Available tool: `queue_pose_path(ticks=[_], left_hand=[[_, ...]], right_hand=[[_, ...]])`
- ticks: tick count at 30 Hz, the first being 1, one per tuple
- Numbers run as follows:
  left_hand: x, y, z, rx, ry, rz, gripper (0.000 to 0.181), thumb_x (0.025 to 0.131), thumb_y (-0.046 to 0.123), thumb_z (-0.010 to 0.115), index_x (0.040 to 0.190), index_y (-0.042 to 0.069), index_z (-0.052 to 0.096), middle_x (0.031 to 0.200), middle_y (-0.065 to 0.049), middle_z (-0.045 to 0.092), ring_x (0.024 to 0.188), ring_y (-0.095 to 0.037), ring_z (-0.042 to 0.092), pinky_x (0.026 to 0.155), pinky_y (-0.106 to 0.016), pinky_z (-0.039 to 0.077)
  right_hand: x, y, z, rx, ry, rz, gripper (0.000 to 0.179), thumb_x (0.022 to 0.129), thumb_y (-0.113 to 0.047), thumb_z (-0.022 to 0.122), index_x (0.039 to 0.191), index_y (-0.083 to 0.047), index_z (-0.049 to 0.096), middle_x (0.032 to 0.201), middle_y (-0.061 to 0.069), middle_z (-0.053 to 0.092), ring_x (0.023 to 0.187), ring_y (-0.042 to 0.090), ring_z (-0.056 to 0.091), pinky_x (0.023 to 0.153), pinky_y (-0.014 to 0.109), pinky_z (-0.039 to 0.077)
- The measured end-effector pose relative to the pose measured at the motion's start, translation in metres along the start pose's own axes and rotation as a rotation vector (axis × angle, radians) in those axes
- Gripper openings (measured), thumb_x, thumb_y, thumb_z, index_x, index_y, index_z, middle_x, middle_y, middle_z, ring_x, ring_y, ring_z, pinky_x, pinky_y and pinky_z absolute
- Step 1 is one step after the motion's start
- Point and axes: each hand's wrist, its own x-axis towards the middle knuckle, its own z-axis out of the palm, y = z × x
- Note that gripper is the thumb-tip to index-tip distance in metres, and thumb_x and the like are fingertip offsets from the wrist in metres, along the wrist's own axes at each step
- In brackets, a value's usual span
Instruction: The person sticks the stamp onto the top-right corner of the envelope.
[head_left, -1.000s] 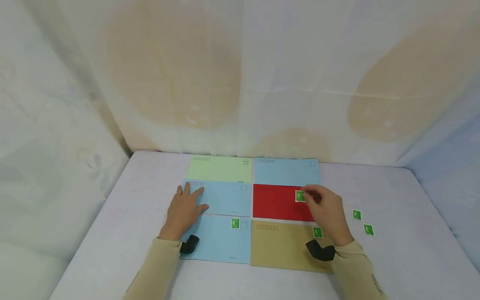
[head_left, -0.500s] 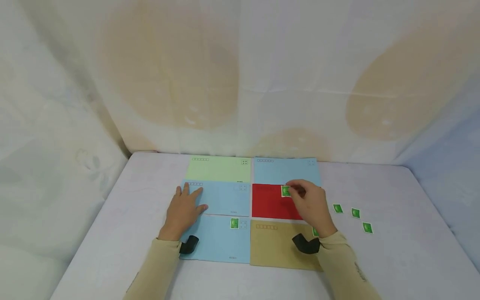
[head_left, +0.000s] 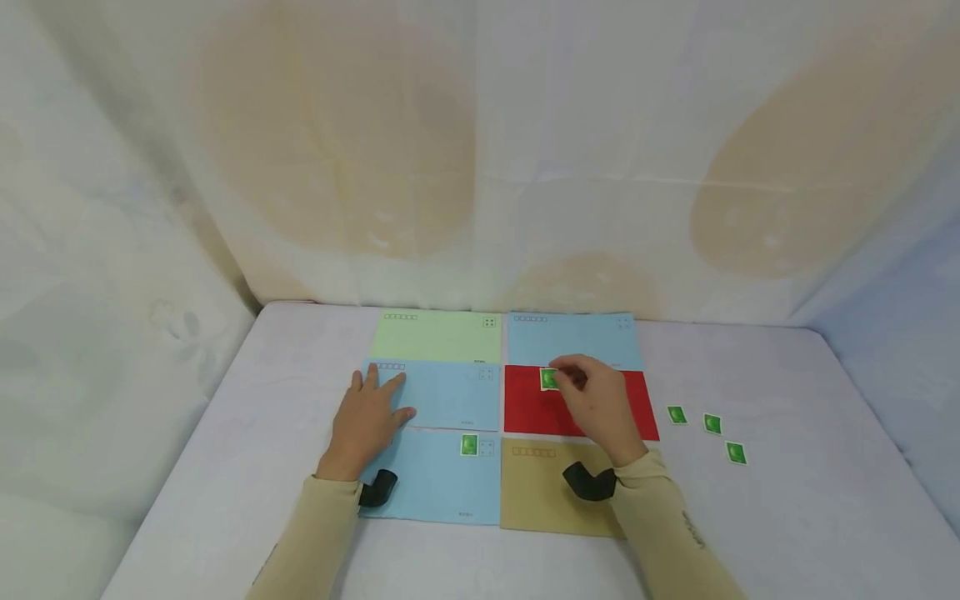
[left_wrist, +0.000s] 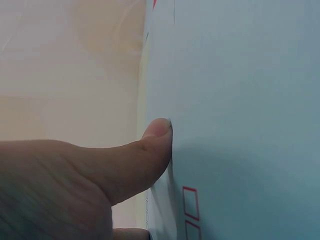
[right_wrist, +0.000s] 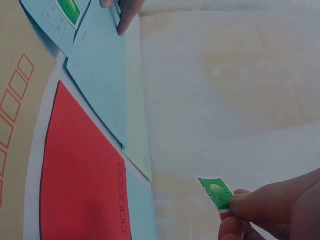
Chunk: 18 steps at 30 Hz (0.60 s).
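Note:
Between the thumb and fingertips of my right hand [head_left: 597, 404] is a green postage stamp [head_left: 549, 379] with a white border. In the head view the stamp overlaps the top edge of the red envelope [head_left: 528, 417]; the right wrist view shows the same stamp [right_wrist: 215, 192] raised above the surface. My left hand [head_left: 365, 425] rests, fingers spread, on the left end of the middle-left blue envelope [head_left: 450, 404]. Below it lies another blue envelope [head_left: 435, 487], bearing a green stamp [head_left: 469, 445] beside its printed stamp box. My right hand and wrist cover part of the tan envelope [head_left: 540, 496].
A pale green envelope [head_left: 438, 342] and a blue envelope [head_left: 570, 337] form the back row. To the right, three loose green stamps, the nearest to the envelopes being one stamp [head_left: 677, 415], lie on the white tabletop [head_left: 787, 517]. Pale curtains [head_left: 570, 167] hang behind and beside the table.
My right hand has moved left over the red envelope, carrying the stamp from its right end. One loose stamp has come into view; the tan envelope's stamp is now hidden. My left hand stays put.

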Motion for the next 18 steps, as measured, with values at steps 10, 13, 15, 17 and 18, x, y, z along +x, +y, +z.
queue_pose_path(ticks=[10, 13, 15, 17, 18], left_hand=[[0.001, -0.001, 0.001, 0.006, 0.005, 0.003, 0.061, 0.092, 0.033, 0.074, 0.141, 0.002, 0.057, 0.150, -0.040, 0.033, 0.137, -0.062, 0.028, 0.112, -0.064, 0.031], [0.001, -0.001, 0.001, 0.009, -0.001, 0.002, 0.061, 0.092, 0.033, 0.074, 0.142, 0.002, 0.056, 0.150, -0.040, 0.033, 0.137, -0.062, 0.028, 0.112, -0.064, 0.031], [0.001, -0.001, 0.002, 0.011, -0.001, 0.005, 0.061, 0.092, 0.033, 0.074, 0.142, 0.002, 0.056, 0.150, -0.040, 0.033, 0.137, -0.062, 0.028, 0.112, -0.064, 0.031], [0.001, -0.001, 0.002, 0.011, -0.001, 0.007, 0.061, 0.092, 0.033, 0.073, 0.142, 0.002, 0.056, 0.150, -0.040, 0.033, 0.137, -0.062, 0.028, 0.112, -0.064, 0.031], [0.001, -0.001, 0.002, 0.013, 0.000, 0.008, 0.061, 0.092, 0.033, 0.073, 0.142, 0.002, 0.056, 0.150, -0.040, 0.033, 0.137, -0.062, 0.028, 0.112, -0.064, 0.031]], right_hand=[[0.005, -0.005, 0.013, 0.021, -0.018, 0.028, 0.020, 0.094, -0.010, 0.068, 0.112, -0.004, 0.072, 0.098, 0.009, 0.071, 0.082, 0.023, 0.060, 0.074, 0.035, 0.055], [0.007, -0.007, 0.016, 0.036, -0.014, 0.028, 0.020, 0.094, -0.010, 0.068, 0.112, -0.004, 0.072, 0.098, 0.009, 0.070, 0.082, 0.023, 0.061, 0.074, 0.035, 0.055], [0.008, -0.008, 0.018, 0.046, -0.010, 0.024, 0.019, 0.094, -0.010, 0.068, 0.112, -0.004, 0.072, 0.097, 0.008, 0.071, 0.082, 0.023, 0.061, 0.074, 0.036, 0.056], [0.008, -0.009, 0.020, 0.053, -0.009, 0.025, 0.019, 0.095, -0.010, 0.068, 0.111, -0.004, 0.073, 0.098, 0.009, 0.071, 0.083, 0.023, 0.061, 0.075, 0.036, 0.056], [0.009, -0.010, 0.022, 0.054, -0.010, 0.030, 0.019, 0.095, -0.011, 0.068, 0.111, -0.004, 0.073, 0.098, 0.009, 0.071, 0.084, 0.023, 0.062, 0.075, 0.036, 0.056]])
